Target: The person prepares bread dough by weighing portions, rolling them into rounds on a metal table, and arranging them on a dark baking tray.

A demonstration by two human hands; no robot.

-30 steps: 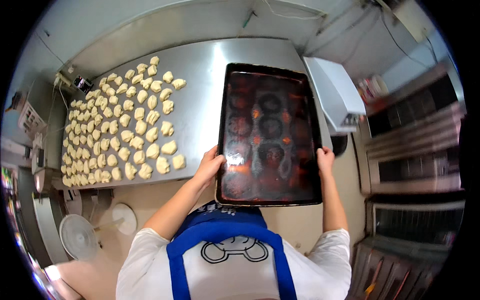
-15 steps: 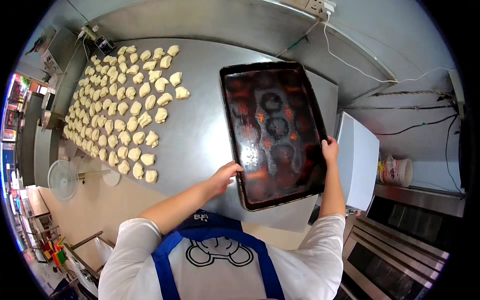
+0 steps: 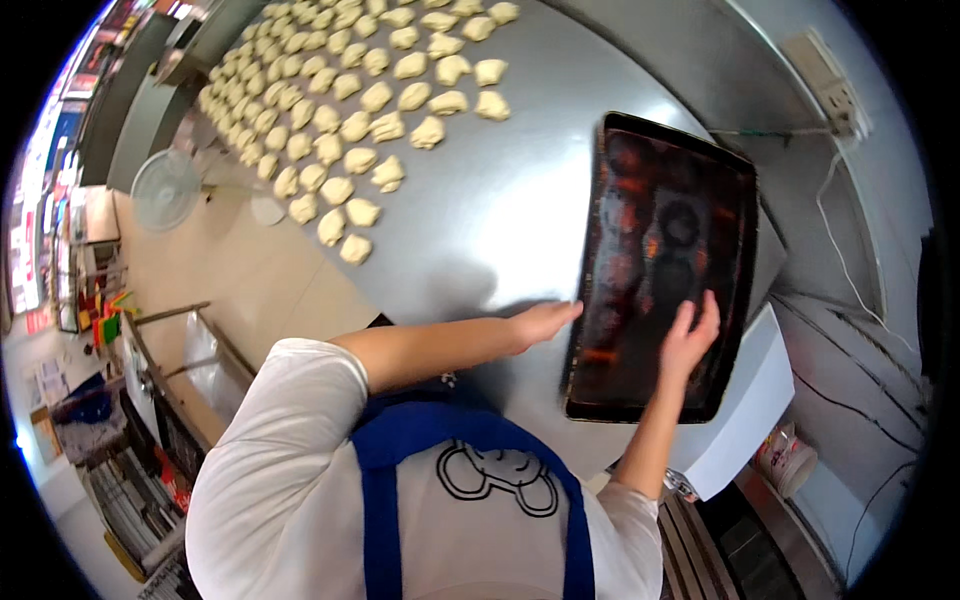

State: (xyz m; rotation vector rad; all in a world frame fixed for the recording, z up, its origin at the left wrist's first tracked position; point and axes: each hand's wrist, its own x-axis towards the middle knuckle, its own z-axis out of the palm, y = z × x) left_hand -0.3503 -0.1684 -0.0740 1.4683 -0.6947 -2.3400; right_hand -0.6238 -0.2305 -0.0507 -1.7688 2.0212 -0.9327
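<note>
A dark, shallow baking tray (image 3: pixel 640 345), its bottom stained brown and black, lies toward the right end of the steel table. My left hand (image 3: pixel 545 325) has its fingers stretched out, with the tips at the tray's left rim. Over the near part of the tray is my right hand (image 3: pixel 688 340), fingers apart and nothing in them. Whether its fingertips touch the tray's bottom, I cannot tell.
Many pale dough pieces (image 3: pixel 388 126) are spread across the far left of the steel table (image 3: pixel 500 215). A white box-like surface (image 3: pixel 745 405) stands beyond the tray's right side, with a white bucket (image 3: pixel 787 462) nearby. A wall socket (image 3: pixel 835 90) has a hanging cable.
My right hand has let go of the tray's right rim and moved over its inside. The left hand's grip has loosened to straight fingers. The whole view has turned.
</note>
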